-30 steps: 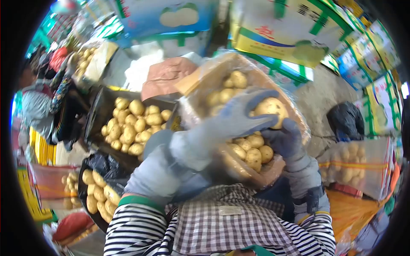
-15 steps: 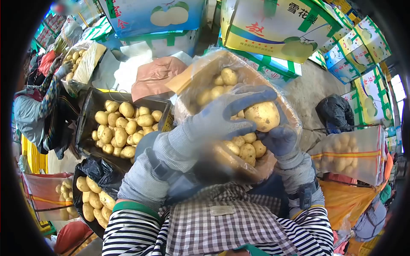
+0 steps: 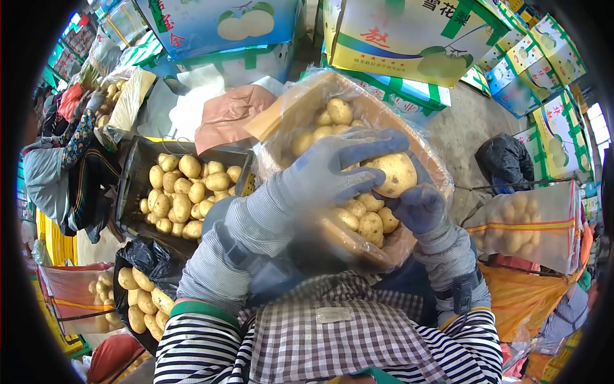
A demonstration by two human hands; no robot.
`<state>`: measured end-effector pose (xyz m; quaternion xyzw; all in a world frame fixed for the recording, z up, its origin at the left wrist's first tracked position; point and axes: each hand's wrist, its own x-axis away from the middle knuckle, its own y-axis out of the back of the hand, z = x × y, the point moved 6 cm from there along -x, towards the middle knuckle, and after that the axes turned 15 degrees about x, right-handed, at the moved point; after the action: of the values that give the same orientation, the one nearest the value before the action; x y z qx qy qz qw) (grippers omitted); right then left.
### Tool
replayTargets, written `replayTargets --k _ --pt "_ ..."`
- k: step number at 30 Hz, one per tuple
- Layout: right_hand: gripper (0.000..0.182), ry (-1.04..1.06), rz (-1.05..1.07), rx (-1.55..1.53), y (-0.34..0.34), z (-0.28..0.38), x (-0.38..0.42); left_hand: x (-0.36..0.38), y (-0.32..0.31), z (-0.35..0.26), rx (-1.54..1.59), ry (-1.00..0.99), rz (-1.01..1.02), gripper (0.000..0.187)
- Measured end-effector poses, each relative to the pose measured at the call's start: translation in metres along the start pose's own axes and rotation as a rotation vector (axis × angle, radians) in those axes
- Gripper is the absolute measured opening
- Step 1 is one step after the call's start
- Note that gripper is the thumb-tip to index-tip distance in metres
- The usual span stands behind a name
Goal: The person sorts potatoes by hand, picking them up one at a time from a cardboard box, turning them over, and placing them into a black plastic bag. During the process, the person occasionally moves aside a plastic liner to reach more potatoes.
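Observation:
A large pale-yellow potato (image 3: 394, 175) with dark specks is held between my two hands over an open cardboard box (image 3: 441, 185) lined with clear plastic. My left hand (image 3: 332, 163), in a grey-blue work glove, curls its fingers over the top and left side of the potato. My right hand (image 3: 419, 206), gloved too, grips it from below and the right, its fingers bent. Inside the box lie several potatoes (image 3: 371, 227), partly hidden by my hands and wrists. A brown paper flap (image 3: 267, 121) sticks up at the box's left edge.
Left of the box stands a black crate (image 3: 131, 192) of potatoes, with a black-bagged container (image 3: 144, 256) of more potatoes nearer me. Fruit cartons (image 3: 409, 38) are stacked ahead. A mesh bag (image 3: 531, 224) of potatoes is at right. Another person (image 3: 54, 166) works at far left.
The potato has turned slightly between my hands, and my right fingers have curled further beneath it. My view has shifted a little. The other person at left has leaned.

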<state>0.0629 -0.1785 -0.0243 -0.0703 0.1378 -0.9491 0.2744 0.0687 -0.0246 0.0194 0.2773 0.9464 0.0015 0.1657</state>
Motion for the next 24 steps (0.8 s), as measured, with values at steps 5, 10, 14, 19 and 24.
replayTargets --k 5,10,14,19,24 --pt "0.071 0.02 -0.116 0.551 0.03 -0.014 0.002 -0.001 0.004 0.003 0.091 -0.068 0.028 0.053" --pt "0.062 0.076 -0.136 0.336 0.011 0.0 0.004 0.0 0.001 0.004 0.088 -0.104 -0.017 0.049" --pt "0.054 0.044 -0.099 0.14 0.003 0.007 0.004 -0.002 -0.013 0.004 -0.108 -0.117 -0.099 0.053" --pt "0.053 -0.049 0.087 -0.057 -0.016 0.02 0.001 -0.004 -0.005 0.015 -0.009 -0.015 -0.188 0.039" --pt "0.049 0.096 -0.102 0.519 0.01 0.005 0.007 -0.01 -0.014 0.019 -0.157 -0.018 -0.247 0.031"
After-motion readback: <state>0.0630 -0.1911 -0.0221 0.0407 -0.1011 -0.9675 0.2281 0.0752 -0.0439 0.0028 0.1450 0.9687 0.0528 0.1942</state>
